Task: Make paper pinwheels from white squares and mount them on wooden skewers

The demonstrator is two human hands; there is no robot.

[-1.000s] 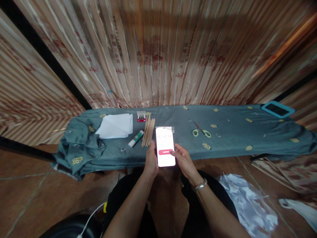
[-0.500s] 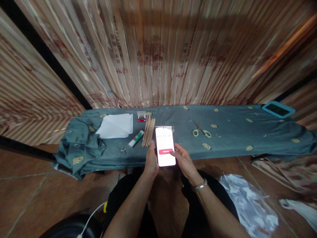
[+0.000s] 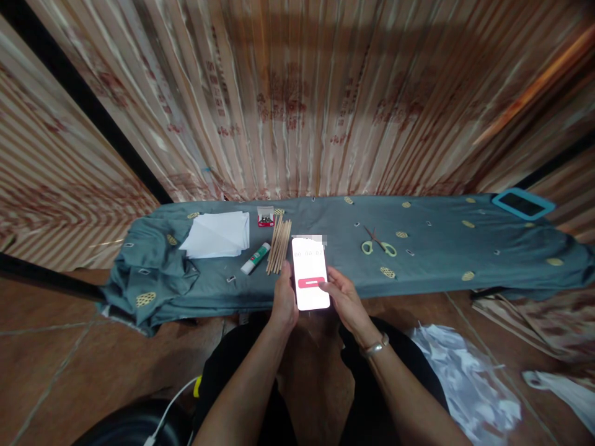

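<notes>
A smartphone (image 3: 310, 294) with a bright white screen, timer digits and a red button is held upright over the table's front edge. My left hand (image 3: 284, 297) grips it along its left side. My right hand (image 3: 343, 294) holds the right side, its thumb lying on the screen by the red button. Just beyond the phone, on the left, lies a bundle of thin wooden sticks (image 3: 279, 246). Beside them are a green and white glue stick (image 3: 255, 259) and a small open red box (image 3: 266, 218) of tiny metallic pieces.
White paper sheets (image 3: 218, 235) lie on the left of the cloth-covered table (image 3: 325, 217). Scissors (image 3: 379, 243) with light green handles rest right of centre. A blue-framed tablet (image 3: 523, 204) is at the far right. A clear bag of paper scraps (image 3: 467, 378) sits on the floor.
The timer digits on the phone have gone from zeros to a small count, and the red button's label looks shorter. Both hands keep their hold almost unmoved.
</notes>
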